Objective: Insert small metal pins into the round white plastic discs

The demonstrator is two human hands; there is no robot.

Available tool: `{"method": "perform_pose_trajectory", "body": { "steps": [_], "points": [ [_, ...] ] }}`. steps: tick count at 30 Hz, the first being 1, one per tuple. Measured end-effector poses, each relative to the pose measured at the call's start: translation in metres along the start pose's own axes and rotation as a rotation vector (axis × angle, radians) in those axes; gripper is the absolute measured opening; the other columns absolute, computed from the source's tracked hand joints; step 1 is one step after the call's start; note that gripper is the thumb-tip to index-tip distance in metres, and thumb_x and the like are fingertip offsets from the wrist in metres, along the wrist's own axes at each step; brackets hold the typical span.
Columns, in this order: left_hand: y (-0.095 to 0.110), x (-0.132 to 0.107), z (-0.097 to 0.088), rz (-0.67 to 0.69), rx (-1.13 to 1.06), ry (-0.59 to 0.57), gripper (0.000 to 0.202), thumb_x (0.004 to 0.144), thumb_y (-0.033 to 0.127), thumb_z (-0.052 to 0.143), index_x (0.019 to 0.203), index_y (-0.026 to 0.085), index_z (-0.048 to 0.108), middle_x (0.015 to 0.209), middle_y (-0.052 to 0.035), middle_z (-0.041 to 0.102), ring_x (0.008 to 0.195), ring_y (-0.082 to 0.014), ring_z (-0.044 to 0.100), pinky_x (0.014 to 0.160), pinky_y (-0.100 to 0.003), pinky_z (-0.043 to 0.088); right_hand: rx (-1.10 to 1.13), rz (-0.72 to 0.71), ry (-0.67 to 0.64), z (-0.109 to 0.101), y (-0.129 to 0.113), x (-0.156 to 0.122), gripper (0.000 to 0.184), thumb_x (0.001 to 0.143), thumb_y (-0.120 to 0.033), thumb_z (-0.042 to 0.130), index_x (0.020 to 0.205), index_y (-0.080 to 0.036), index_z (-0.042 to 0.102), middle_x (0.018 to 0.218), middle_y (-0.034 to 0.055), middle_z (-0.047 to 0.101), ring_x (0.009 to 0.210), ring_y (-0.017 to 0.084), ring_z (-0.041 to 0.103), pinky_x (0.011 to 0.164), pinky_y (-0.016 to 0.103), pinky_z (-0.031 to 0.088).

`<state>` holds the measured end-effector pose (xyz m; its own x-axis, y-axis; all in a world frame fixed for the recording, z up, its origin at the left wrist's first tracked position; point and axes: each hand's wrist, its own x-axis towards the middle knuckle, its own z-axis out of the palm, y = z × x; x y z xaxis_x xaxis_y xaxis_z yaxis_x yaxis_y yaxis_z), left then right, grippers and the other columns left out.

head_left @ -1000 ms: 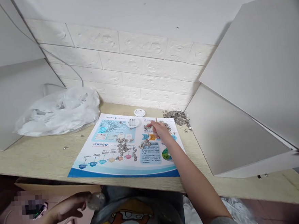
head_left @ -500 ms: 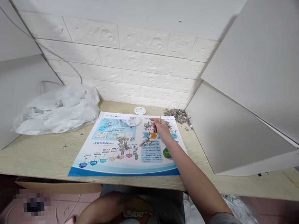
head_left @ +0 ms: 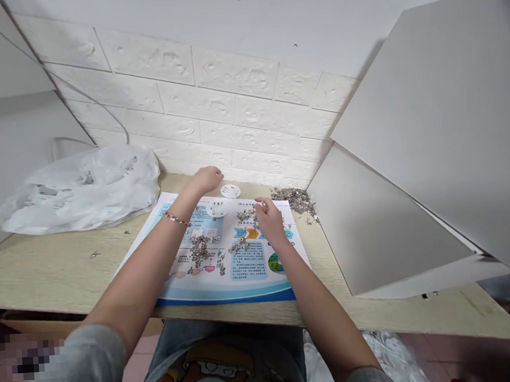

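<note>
A blue and white printed sheet [head_left: 247, 273] lies on the wooden desk [head_left: 51, 269]. Small silver metal parts [head_left: 200, 250] are scattered over it in clusters. My right hand [head_left: 268, 216] rests on the sheet's far right part, fingers pinched together at a cluster of the parts; what it pinches is too small to make out. My left hand [head_left: 208, 178] reaches to the far edge of the sheet, fingers curled, just left of a small white round disc [head_left: 230, 190] and above a white plastic piece [head_left: 218, 207].
A larger heap of metal parts [head_left: 294, 197] lies by the wall at the back right. A crumpled clear plastic bag [head_left: 80, 188] sits at the back left. Grey boards [head_left: 388, 222] lean at the right, another board at the left. A white brick-pattern wall stands behind.
My left hand has come up from below the desk edge and reached across the sheet to its far edge. My right hand has stayed at the same cluster.
</note>
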<state>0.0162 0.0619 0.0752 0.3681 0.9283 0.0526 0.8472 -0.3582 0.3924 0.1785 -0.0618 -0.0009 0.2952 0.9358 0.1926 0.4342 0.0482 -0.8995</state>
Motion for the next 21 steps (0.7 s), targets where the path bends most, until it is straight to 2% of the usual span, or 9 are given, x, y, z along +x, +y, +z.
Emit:
{"method": "perform_pose_trajectory", "body": {
  "steps": [3,6,8,11,14,16,18,21],
  "points": [
    [-0.001,0.034,0.038,-0.042,0.055,-0.075,0.032,0.075,0.032,0.05,0.085,0.005,0.065,0.095,-0.022,0.063,0.09,-0.0301,0.057,0.073,-0.032,0.039,-0.136,-0.073,-0.07,0.0,-0.003,-0.005,0.04,0.081,-0.041,0.035,0.114,-0.021,0.046,0.049,-0.0049,0.035,0.045,0.012,0.036,0.046,0.022,0.025],
    [-0.001,0.041,0.063,-0.044,0.056,-0.071,0.033,0.067,0.033,0.06,0.082,0.004,0.064,0.09,-0.0244,0.062,0.091,-0.0332,0.055,0.074,-0.033,0.039,-0.24,-0.129,-0.107,0.0,-0.004,-0.007,0.041,0.083,-0.039,0.034,0.118,-0.021,0.044,0.051,-0.0044,0.037,0.046,0.012,0.037,0.047,0.022,0.025],
    [-0.002,0.041,0.069,-0.028,0.034,-0.043,0.033,0.067,0.03,0.061,0.089,0.004,0.061,0.094,-0.0233,0.061,0.093,-0.0315,0.054,0.074,-0.032,0.038,-0.269,-0.137,-0.107,0.0,-0.005,-0.007,0.04,0.082,-0.038,0.034,0.118,-0.022,0.044,0.052,-0.0038,0.039,0.048,0.013,0.038,0.048,0.022,0.024],
    [-0.002,0.037,0.063,-0.008,-0.037,-0.021,0.03,0.072,0.028,0.056,0.094,0.008,0.056,0.091,-0.0177,0.061,0.086,-0.0254,0.055,0.068,-0.029,0.039,-0.269,-0.118,-0.115,0.0,-0.004,-0.007,0.038,0.082,-0.039,0.036,0.114,-0.022,0.048,0.052,-0.0038,0.039,0.048,0.012,0.038,0.049,0.022,0.025],
    [-0.002,0.022,0.045,0.007,-0.12,-0.041,0.021,0.076,0.031,0.051,0.086,0.012,0.054,0.077,-0.0094,0.059,0.071,-0.0186,0.056,0.058,-0.026,0.039,-0.164,-0.073,-0.125,0.0,-0.004,-0.006,0.038,0.081,-0.043,0.036,0.111,-0.022,0.05,0.049,-0.0047,0.034,0.045,0.011,0.036,0.047,0.022,0.026],
    [-0.003,0.004,0.033,0.035,-0.213,-0.103,0.019,0.076,0.033,0.052,0.079,0.015,0.051,0.07,-0.0046,0.056,0.061,-0.0148,0.053,0.052,-0.024,0.038,-0.043,-0.035,-0.112,0.001,-0.005,-0.006,0.043,0.08,-0.047,0.039,0.113,-0.022,0.05,0.05,-0.0049,0.034,0.045,0.011,0.035,0.046,0.022,0.027],
    [-0.005,-0.019,0.022,0.075,-0.359,-0.203,0.019,0.072,0.033,0.057,0.074,0.016,0.049,0.064,-0.0017,0.053,0.055,-0.0128,0.051,0.048,-0.023,0.037,0.075,-0.011,-0.082,0.003,-0.006,-0.006,0.046,0.077,-0.05,0.044,0.109,-0.02,0.053,0.054,-0.0035,0.04,0.049,0.011,0.039,0.048,0.023,0.032],
    [-0.011,-0.05,0.014,0.134,-0.543,-0.296,0.021,0.068,0.032,0.062,0.075,0.017,0.049,0.059,0.0009,0.051,0.052,-0.0118,0.048,0.047,-0.023,0.038,0.21,0.027,-0.116,0.011,-0.009,-0.009,0.039,0.07,-0.05,0.054,0.088,-0.016,0.06,0.061,-0.0007,0.049,0.054,0.01,0.043,0.053,0.023,0.036]
  ]
}}
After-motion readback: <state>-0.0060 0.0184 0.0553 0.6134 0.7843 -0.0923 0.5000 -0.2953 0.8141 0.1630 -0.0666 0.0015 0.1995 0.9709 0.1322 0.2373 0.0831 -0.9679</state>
